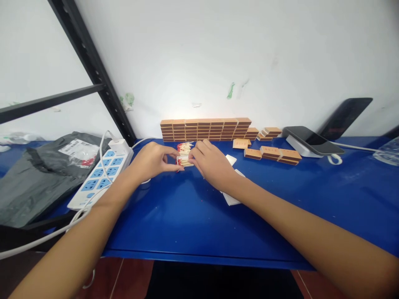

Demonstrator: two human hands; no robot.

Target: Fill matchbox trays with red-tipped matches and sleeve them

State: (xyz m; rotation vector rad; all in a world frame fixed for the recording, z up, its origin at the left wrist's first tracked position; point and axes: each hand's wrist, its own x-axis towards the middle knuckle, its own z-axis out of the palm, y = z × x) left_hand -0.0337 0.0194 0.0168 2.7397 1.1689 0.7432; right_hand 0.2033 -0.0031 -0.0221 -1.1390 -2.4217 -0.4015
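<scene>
In the middle of the blue table, my left hand (154, 160) grips the left end of a small white matchbox tray (178, 161) between thumb and fingers. Red-headed matches (184, 162) lie in it, their heads toward the left. My right hand (208, 160) is closed, its fingertips pinching at the other end of these matches and hiding part of the tray. Just behind both hands sits a loose pile of matches (185, 148). White card pieces (231, 200) lie beside and partly under my right wrist.
A stacked wall of matchboxes (205, 129) stands against the white wall. More matchboxes (280, 153) lie to its right, near a phone on a stand (313, 140). At left are a power strip (102, 172) with cables and a grey plastic bag (46, 174).
</scene>
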